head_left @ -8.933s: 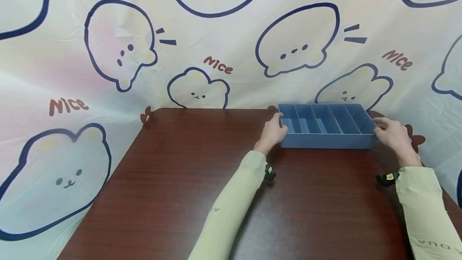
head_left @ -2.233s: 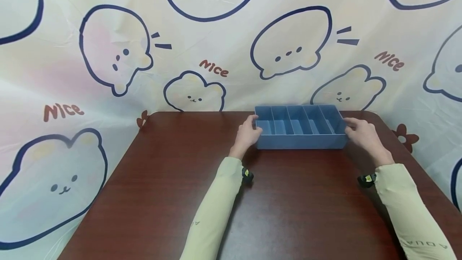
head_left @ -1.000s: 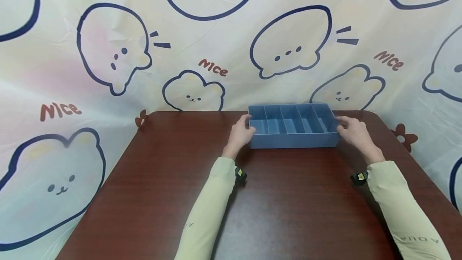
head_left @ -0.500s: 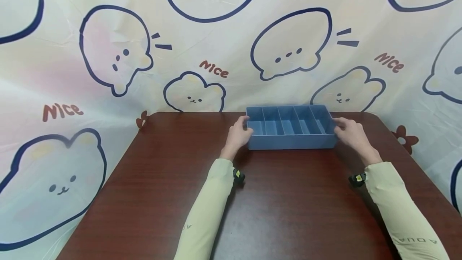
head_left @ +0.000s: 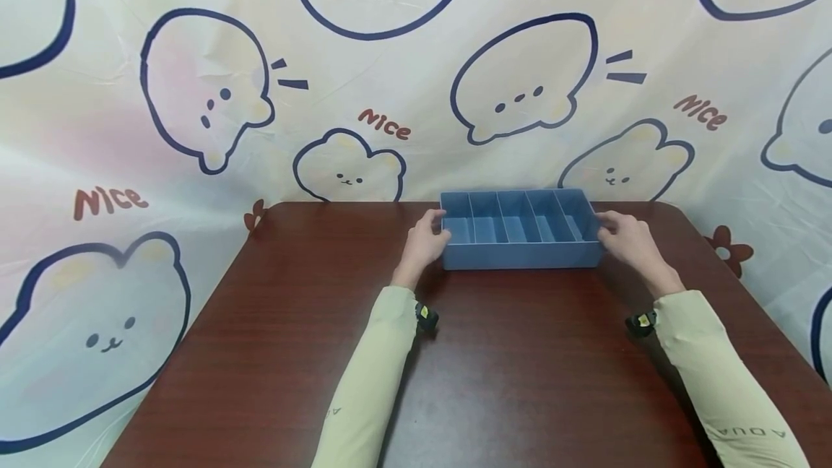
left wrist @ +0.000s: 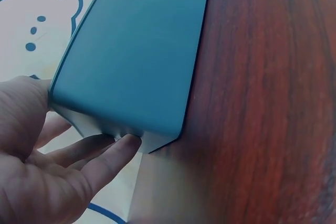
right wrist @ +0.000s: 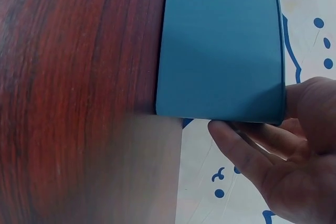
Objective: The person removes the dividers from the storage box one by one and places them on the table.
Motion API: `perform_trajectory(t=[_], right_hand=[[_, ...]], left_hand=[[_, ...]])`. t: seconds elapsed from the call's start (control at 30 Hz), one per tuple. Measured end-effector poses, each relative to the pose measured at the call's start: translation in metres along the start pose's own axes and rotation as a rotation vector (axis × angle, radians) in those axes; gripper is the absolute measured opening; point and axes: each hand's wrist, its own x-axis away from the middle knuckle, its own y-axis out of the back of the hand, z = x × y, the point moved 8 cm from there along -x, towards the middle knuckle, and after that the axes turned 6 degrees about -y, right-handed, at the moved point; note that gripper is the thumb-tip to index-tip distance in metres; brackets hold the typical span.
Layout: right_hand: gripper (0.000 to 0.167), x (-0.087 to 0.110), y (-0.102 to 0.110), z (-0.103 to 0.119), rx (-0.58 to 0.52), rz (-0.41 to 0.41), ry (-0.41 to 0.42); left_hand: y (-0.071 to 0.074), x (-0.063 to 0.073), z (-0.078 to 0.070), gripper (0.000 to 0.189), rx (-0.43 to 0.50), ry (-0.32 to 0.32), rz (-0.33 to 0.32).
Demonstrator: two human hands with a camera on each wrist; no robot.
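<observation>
A blue divided storage box [head_left: 521, 256] with several compartments stands near the table's far edge in the head view; no contents show in the compartments. My left hand [head_left: 422, 243] holds its left end, fingers against the end wall and thumb near the front corner. The right hand [head_left: 629, 238] grips the opposite end in the same manner. The left wrist view has the fingertips [left wrist: 128, 141] pressed to the end wall below the rim. In the right wrist view, fingers [right wrist: 231, 140] bend behind the box's end, and their tips are partly hidden.
The dark brown wooden table [head_left: 494, 381] reaches back to a pale curtain [head_left: 429, 78] printed with cartoon bears. Small black devices sit at the left wrist [head_left: 427, 317] and the right wrist [head_left: 642, 323]. Both sleeves are pale green.
The box has shifted left along the far side of the table, with both hands staying at its ends. During the last half second it moved only slightly left.
</observation>
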Motion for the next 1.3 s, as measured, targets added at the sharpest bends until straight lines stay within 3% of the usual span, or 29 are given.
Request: perform_trajectory(t=[0.4,1.3], right_hand=[[0.047,-0.003,-0.003,0.004,0.002,0.006,-0.016],[0.046,-0.004,-0.013,0.018,-0.033,0.051,0.011]], left_hand=[[0.005,0.000,0.004,0.042,0.014,0.013,-0.044],[0.021,0.003,0.013,0.045,-0.008,0.042,-0.068]])
